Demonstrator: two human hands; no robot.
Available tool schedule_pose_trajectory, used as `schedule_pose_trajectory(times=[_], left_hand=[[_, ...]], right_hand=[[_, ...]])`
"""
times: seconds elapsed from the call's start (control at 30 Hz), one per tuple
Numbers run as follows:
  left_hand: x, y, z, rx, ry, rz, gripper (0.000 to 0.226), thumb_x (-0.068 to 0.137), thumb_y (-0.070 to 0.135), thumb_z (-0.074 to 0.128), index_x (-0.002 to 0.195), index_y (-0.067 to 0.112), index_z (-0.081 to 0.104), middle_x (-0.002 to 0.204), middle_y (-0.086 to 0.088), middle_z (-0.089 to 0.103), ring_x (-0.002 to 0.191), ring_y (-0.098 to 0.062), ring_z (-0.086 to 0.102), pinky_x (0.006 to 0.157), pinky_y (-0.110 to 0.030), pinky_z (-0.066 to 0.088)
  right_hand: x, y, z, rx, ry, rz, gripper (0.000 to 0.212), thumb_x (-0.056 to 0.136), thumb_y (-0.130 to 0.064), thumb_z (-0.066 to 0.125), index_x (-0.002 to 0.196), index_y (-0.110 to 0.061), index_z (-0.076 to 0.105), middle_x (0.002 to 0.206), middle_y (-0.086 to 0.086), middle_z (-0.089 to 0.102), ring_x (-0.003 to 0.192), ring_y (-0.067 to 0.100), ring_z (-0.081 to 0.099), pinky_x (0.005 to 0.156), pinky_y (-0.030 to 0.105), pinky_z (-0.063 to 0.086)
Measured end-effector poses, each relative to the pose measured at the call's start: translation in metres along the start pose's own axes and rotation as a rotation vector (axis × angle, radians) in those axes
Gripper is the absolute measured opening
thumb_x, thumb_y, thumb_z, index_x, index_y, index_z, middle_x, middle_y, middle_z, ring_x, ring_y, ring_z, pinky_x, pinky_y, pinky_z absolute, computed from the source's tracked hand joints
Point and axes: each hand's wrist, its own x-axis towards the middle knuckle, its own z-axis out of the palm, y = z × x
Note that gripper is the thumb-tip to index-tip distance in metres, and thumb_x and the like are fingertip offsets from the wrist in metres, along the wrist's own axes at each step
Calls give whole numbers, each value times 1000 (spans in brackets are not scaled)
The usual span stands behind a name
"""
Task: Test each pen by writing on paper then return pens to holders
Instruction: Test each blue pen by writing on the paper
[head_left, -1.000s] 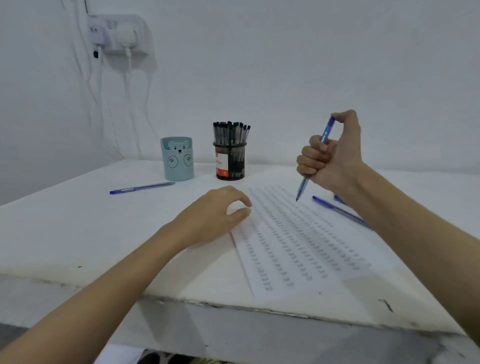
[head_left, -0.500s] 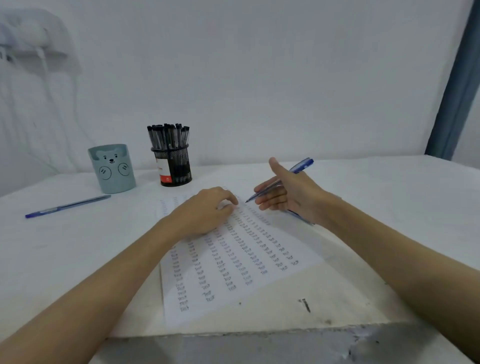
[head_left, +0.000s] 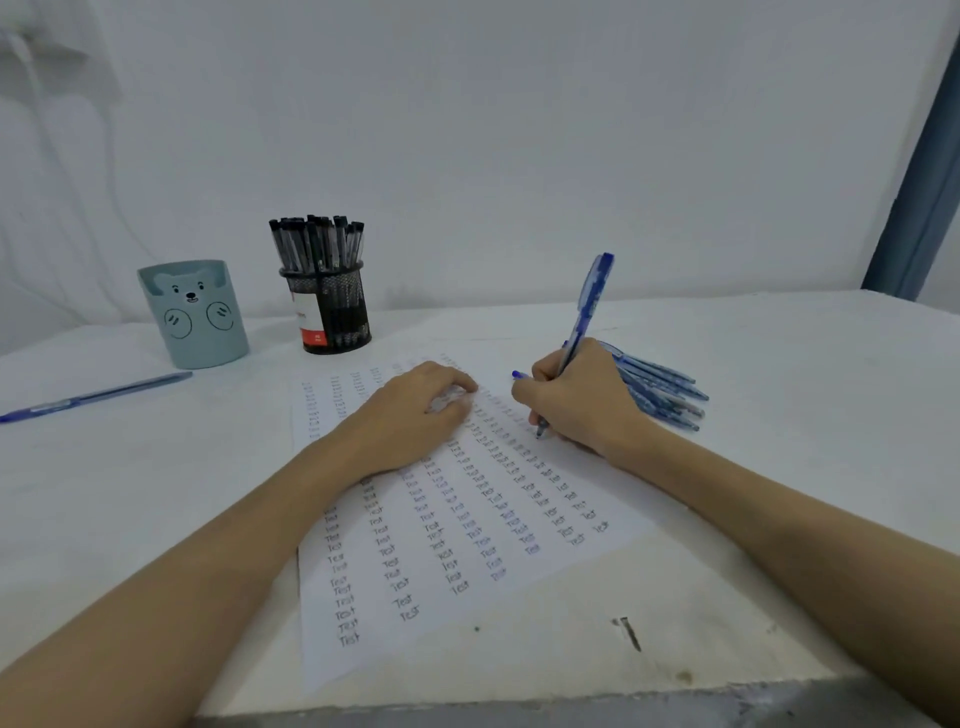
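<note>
My right hand (head_left: 576, 400) grips a blue pen (head_left: 589, 296) upright, its tip touching the paper (head_left: 441, 561). The sheet is covered in columns of the word "Test". My left hand (head_left: 410, 415) rests on the upper part of the sheet with its fingers loosely bent. Behind my right hand lies a pile of several blue pens (head_left: 660, 389). A black mesh holder (head_left: 332, 312) full of black pens stands at the back. Left of it is a teal bear-faced holder (head_left: 195, 314) with no pens showing above its rim.
One blue pen (head_left: 93, 397) lies alone on the white table (head_left: 805, 395) at the far left. The table's chipped front edge runs along the bottom. A white wall stands close behind, with a blue curtain or post (head_left: 919, 176) at the right.
My right hand brought the pen down from a raised fist hold into a writing grip with the tip on the paper. The view swung right, showing the pen pile.
</note>
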Motion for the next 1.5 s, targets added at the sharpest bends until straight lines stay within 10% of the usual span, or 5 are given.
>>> schedule_pose_trajectory(times=[1.5], left_hand=[[0, 0, 0, 3, -12, -26, 30, 98, 32, 43, 125, 26, 53, 131, 7, 47, 118, -7, 41, 89, -18, 26]], right_hand=[[-4, -4, 1, -101, 11, 18, 44, 77, 3, 51, 42, -13, 30, 36, 2, 40, 24, 6, 38, 29, 13, 25]])
